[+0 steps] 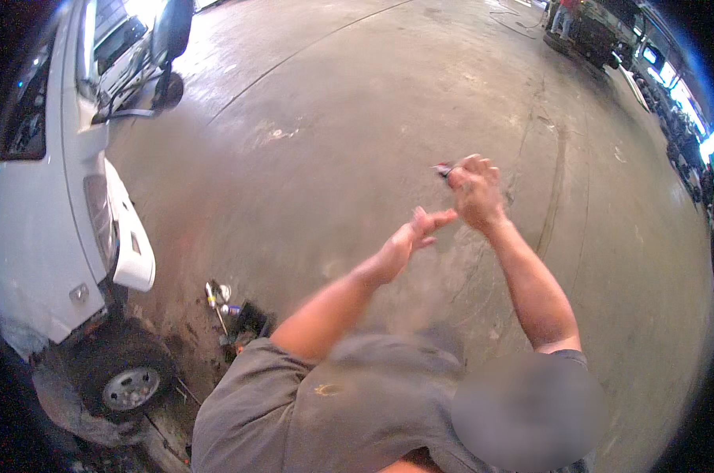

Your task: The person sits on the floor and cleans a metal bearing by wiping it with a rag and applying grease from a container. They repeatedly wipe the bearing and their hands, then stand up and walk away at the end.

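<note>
My right hand (477, 195) is raised in front of me, its fingers closed around a small dark item with a red and silvery end (442, 169). Only the tip of that item sticks out, too blurred to tell its kind. My left hand (400, 246) reaches toward the right wrist with fingers stretched out and nothing in them. Its fingertips look close to the right wrist; I cannot tell whether they touch.
A white vehicle (38, 229) stands at the left, with a front wheel (132, 386) and a large side mirror (172, 31). Several tools and small containers (223, 303) lie on the concrete floor (333, 118) beside it. Another vehicle (593, 35) and a person (566, 17) are far right.
</note>
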A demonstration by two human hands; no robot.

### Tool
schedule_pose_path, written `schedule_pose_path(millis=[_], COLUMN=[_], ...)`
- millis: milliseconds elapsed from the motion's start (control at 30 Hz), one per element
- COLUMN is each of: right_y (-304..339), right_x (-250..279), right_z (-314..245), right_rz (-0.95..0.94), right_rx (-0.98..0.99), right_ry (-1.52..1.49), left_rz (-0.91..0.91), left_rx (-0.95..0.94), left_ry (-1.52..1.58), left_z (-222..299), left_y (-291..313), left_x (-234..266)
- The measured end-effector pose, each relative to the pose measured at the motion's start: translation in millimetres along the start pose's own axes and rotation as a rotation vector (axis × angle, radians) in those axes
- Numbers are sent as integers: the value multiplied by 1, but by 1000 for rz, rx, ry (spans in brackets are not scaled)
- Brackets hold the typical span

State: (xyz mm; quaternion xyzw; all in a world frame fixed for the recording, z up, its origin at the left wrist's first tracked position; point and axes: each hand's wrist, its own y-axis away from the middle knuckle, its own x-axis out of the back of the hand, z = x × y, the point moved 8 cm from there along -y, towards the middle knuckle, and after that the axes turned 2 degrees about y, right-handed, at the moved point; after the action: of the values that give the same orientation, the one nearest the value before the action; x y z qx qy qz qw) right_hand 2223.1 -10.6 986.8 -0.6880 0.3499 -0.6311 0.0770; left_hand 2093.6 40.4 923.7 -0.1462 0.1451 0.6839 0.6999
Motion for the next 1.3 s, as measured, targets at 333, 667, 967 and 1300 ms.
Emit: schedule_pose_path(millis=[333,667,967,1300], right_y=[-181,-397,-628,-917], right_x=[-104,-183,-380,-464], right_z=[111,255,290,496], right_rz=[-145,-1164,-643,-494], right_rx=[333,571,236,479], right_ry=[-277,-474,-896,-954], left_rz=[-169,436,1071,482], left_rx=[-148,-286,-485,-192], left_ry=[-1263,-1362,-1385,-1692], left_z=[61,251,304,400], left_y=[-265,-359,-570,-779], left_x=[141,270,491,647])
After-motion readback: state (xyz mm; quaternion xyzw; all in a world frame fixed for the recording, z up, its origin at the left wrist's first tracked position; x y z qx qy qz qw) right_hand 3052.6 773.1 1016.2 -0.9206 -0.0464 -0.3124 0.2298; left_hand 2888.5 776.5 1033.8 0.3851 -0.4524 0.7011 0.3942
